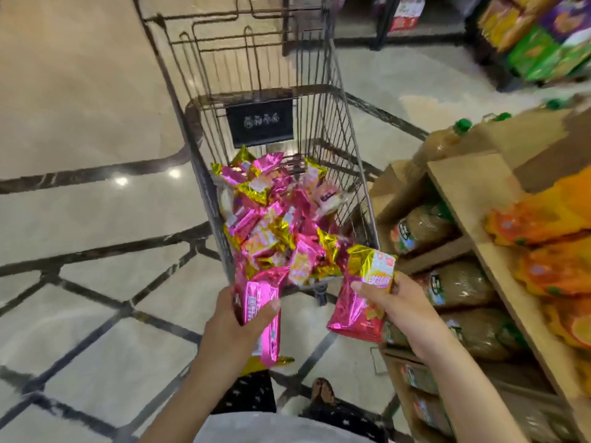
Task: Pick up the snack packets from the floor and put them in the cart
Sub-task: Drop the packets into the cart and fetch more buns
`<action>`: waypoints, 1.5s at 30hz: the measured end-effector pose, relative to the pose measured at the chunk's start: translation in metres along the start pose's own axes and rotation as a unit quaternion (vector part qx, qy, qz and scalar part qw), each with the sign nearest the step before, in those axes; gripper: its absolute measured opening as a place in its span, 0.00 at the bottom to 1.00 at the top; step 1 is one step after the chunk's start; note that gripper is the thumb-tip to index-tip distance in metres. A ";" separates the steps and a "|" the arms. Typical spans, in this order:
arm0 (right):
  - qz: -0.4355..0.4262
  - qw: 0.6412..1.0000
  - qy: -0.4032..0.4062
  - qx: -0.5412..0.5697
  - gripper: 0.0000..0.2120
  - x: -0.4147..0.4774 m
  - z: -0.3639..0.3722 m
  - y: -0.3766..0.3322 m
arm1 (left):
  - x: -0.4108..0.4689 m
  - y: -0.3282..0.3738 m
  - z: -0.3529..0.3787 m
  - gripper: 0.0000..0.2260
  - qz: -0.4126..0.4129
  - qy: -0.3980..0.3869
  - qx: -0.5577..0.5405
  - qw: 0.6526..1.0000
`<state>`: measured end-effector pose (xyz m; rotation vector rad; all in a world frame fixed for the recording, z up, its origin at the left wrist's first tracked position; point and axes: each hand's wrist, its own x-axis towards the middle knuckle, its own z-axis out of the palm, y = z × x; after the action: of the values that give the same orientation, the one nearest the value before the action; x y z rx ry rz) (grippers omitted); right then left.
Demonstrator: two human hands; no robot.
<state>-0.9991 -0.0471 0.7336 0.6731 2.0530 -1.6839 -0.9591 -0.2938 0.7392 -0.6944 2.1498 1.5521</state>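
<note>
Packet (260,287) fills left grip (230,327), gold-topped packet (355,314) right grip (399,303), near cart (347,135).

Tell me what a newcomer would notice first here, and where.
A heap of shiny pink and gold snack packets lies in the wire cart at centre. Below it, the left grip holds a pink packet and the right grip a pink-and-gold packet, beside the wooden shelf at right.

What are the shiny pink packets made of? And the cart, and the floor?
The snack packets look like thin metallised plastic film: glossy pink and gold, crinkled, with bright glints. The cart seems to be metal wire, dull dark grey, in thin straight bars. The floor looks like polished stone or tile, pale with dark lines; light spots reflect in it.
</note>
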 end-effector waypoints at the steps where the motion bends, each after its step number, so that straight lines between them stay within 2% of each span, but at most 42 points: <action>1: 0.008 1.000 0.017 0.009 0.12 0.009 0.010 -0.005 | 0.023 0.010 -0.010 0.31 0.013 -0.014 0.024 1.000; 4: 0.030 0.994 0.096 0.032 0.13 0.037 0.039 -0.023 | 0.093 0.049 -0.041 0.42 0.091 -0.063 0.105 0.988; 7: 0.048 0.987 0.140 0.058 0.20 0.057 0.072 -0.045 | 0.151 0.092 -0.069 0.42 0.137 -0.103 0.167 0.971; 10: 0.057 0.982 0.162 0.074 0.09 0.074 0.102 -0.070 | 0.199 0.128 -0.087 0.38 0.157 -0.141 0.199 0.957; 12: 0.066 0.979 0.187 0.049 0.09 0.085 0.112 -0.080 | 0.221 0.146 -0.090 0.38 0.165 -0.158 0.226 0.947; 16: 0.122 0.971 0.204 0.001 0.24 0.094 0.123 -0.091 | 0.246 0.168 -0.084 0.41 0.182 -0.177 0.246 0.935; 20: 0.144 0.973 0.169 0.054 0.33 0.084 0.132 -0.099 | 0.260 0.171 -0.073 0.51 0.178 -0.168 0.256 0.935; 22: 0.162 0.962 0.213 0.055 0.43 0.070 0.131 -0.096 | 0.256 0.167 -0.063 0.50 0.179 -0.157 0.256 0.937; 25: 0.151 0.945 0.284 0.066 0.45 0.032 0.127 -0.082 | 0.229 0.150 -0.051 0.45 0.207 -0.185 0.303 0.912; 27: 0.172 0.934 0.302 0.088 0.46 -0.001 0.126 -0.061 | 0.201 0.135 -0.043 0.43 0.254 -0.232 0.350 0.871; 31: 0.221 0.902 0.358 0.101 0.49 -0.076 0.137 -0.007 | 0.130 0.097 -0.033 0.38 0.356 -0.312 0.465 0.748; 34: 0.243 0.883 0.387 0.109 0.48 -0.138 0.159 0.034 | 0.080 0.062 -0.033 0.38 0.400 -0.351 0.514 0.673; 41: 0.301 0.831 0.454 0.113 0.45 -0.291 0.241 0.135 | -0.041 -0.039 -0.049 0.36 0.504 -0.391 0.587 0.499; 45: 0.370 0.791 0.480 0.089 0.45 -0.375 0.298 0.188 | -0.103 -0.100 -0.055 0.37 0.548 -0.414 0.628 0.365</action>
<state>-0.5844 -0.3515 0.7463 2.4033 1.6709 -1.1010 -0.8186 -0.3560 0.7406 1.8737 1.8662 -0.1857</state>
